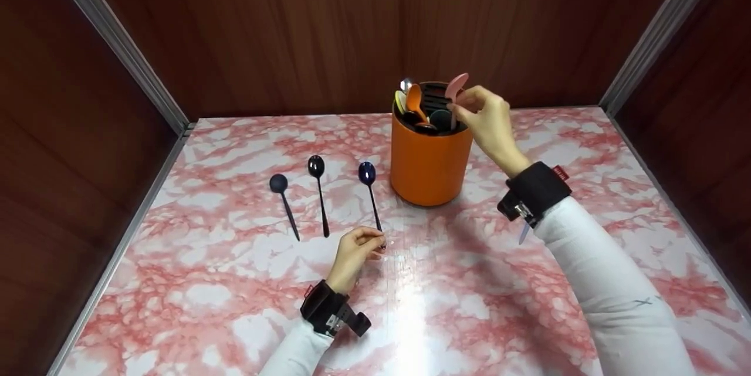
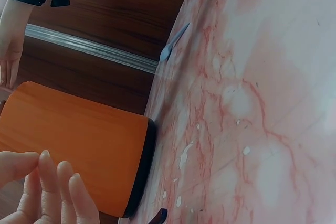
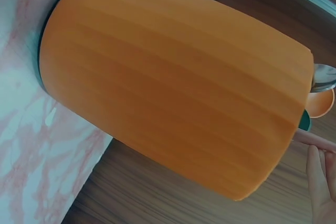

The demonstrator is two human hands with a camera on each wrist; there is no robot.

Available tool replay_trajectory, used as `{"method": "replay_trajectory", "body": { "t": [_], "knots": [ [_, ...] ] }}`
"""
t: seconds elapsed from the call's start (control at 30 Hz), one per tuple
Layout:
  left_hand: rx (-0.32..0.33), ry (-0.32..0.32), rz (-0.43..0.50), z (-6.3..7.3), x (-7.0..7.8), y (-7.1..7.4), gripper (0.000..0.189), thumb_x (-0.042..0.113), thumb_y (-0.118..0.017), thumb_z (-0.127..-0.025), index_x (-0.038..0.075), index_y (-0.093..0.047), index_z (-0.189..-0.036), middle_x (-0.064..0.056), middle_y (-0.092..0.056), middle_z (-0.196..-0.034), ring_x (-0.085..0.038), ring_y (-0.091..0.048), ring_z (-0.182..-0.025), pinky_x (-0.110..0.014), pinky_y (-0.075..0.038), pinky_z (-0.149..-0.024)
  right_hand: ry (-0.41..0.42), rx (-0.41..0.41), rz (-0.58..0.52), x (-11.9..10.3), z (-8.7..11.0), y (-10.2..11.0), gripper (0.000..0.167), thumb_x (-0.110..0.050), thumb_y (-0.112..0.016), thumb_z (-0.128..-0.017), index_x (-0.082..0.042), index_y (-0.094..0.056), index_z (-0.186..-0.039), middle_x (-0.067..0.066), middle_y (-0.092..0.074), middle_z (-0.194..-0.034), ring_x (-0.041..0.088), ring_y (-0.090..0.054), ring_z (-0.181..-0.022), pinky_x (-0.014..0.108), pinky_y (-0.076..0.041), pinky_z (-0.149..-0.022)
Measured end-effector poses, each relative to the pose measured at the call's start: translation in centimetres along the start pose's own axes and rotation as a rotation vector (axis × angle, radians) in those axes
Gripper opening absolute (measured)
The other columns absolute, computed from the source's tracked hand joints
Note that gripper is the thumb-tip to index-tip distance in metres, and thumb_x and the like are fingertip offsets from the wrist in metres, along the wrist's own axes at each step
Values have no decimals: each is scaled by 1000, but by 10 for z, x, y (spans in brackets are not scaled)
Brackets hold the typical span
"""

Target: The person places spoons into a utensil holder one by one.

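Observation:
My right hand (image 1: 490,115) pinches a pink spoon (image 1: 456,85) between thumb and fingers at the right rim of an orange utensil holder (image 1: 431,168). The spoon's bowl points up, and its lower end is hidden inside the holder. My left hand (image 1: 355,250) is over the handle end of a dark blue spoon (image 1: 367,173) lying on the table. In the left wrist view, the left thumb and index fingertips (image 2: 44,155) meet with nothing visible between them. Left of that spoon lie a black spoon (image 1: 316,166) and a dark round-headed spoon (image 1: 278,183).
In the holder stand an orange spoon (image 1: 414,97), a black slotted turner (image 1: 435,94) and several other utensils. A pale utensil (image 2: 167,52) lies on the table to the right, mostly behind the right wrist in the head view. Wooden panels (image 1: 293,30) enclose the table.

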State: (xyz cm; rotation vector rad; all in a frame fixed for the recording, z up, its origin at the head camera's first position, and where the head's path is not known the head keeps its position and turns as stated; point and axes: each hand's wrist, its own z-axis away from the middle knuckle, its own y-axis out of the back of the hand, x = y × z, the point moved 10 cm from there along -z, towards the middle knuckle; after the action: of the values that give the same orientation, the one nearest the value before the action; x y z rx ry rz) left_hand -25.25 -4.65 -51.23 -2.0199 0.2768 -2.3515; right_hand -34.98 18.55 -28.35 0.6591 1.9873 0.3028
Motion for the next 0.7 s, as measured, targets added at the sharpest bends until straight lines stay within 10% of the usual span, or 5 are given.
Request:
{"method": "replay_trajectory", "body": {
  "t": [0.7],
  "knots": [
    [-8,3,-20,0,-1,-4,18,-1,-58,-83,-11,-58,-97,-2,-63,-77,-11,-60,-66,-28,-54,-64,-52,-112,-4,12,6,-19,16,-6,-67,-82,5,-65,-94,21,-67,-93,-11,-49,-67,5,-40,-62]
  ]
}}
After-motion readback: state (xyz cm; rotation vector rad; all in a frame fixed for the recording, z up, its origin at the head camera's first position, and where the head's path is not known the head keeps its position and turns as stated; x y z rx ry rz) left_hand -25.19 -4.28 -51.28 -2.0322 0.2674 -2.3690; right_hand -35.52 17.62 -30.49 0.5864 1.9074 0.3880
